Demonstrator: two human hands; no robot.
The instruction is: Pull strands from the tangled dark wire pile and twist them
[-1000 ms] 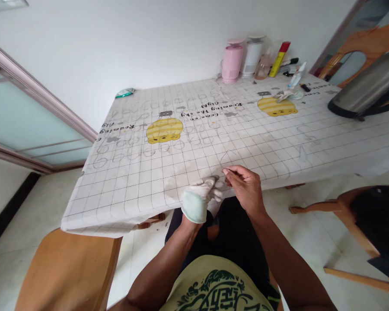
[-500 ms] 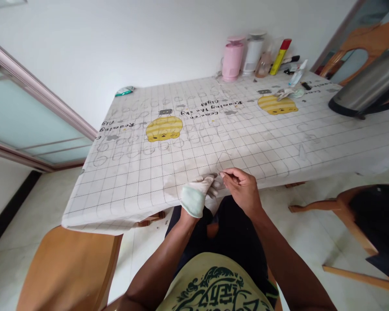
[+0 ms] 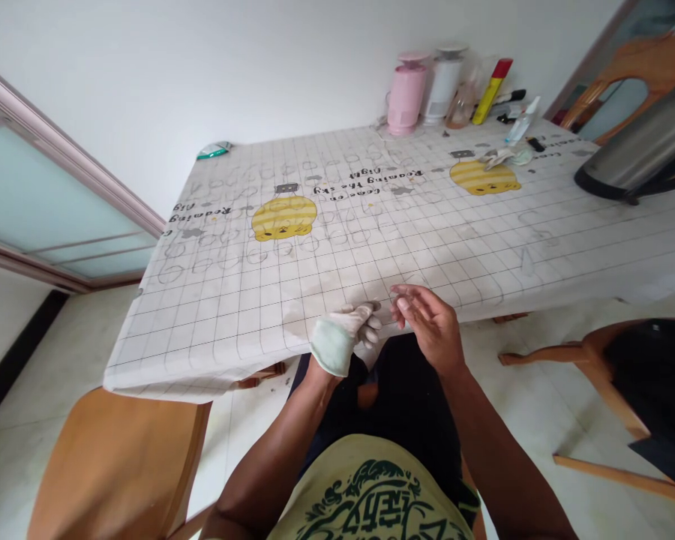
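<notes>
My left hand [image 3: 349, 334] wears a white glove with a pale green cuff and is over the table's near edge. Its thumb and forefinger are pinched together; whatever they hold is too small to make out. Just right of it, my bare right hand [image 3: 430, 322] has its fingers loosely curled and apart, with nothing plainly between them. On the checked tablecloth [image 3: 214, 315] beyond my hands lie rows of thin grey loops [image 3: 219, 251], several with a short tail. A few more thin grey curved pieces [image 3: 548, 236] lie farther right.
Along the wall stand a pink cylinder device [image 3: 408, 97], a white one [image 3: 443, 86], a yellow can with a red cap [image 3: 492, 94] and a clear bottle [image 3: 522, 124]. Another glove [image 3: 506, 155] lies near them. A steel kettle [image 3: 641, 142] is at right; a wooden chair [image 3: 118, 465] at left.
My right hand has drawn back slightly to the right from the gloved fingers, and its pinch has loosened. The left hand stays nearly in place. The view has shifted a little.
</notes>
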